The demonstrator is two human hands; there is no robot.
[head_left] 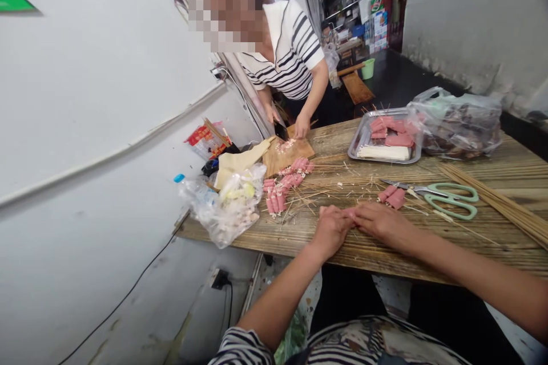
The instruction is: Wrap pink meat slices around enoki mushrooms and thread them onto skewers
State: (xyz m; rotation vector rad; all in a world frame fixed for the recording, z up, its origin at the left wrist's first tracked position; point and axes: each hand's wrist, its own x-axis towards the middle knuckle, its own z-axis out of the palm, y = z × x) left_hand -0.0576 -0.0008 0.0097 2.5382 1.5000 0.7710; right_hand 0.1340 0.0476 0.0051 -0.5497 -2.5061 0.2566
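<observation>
My left hand (330,230) and my right hand (382,221) meet low over the front of the wooden table, fingers closed on a small pink meat slice (351,213). Most of that slice is hidden by my fingers. Just beyond my right hand lie pink meat rolls (393,197) beside scissors (447,197) with pale green handles. To the left of my hands are several more skewered meat rolls (280,188) with white ends, their thin sticks pointing right.
A metal tray (353,154) holds pink slices and a white stack; a plastic bag (460,125) sits beside it. Bamboo skewers (496,199) lie at right, bags (233,205) at left. Across the table, a person (286,51) holds a knife (281,130) over a cutting board (302,151).
</observation>
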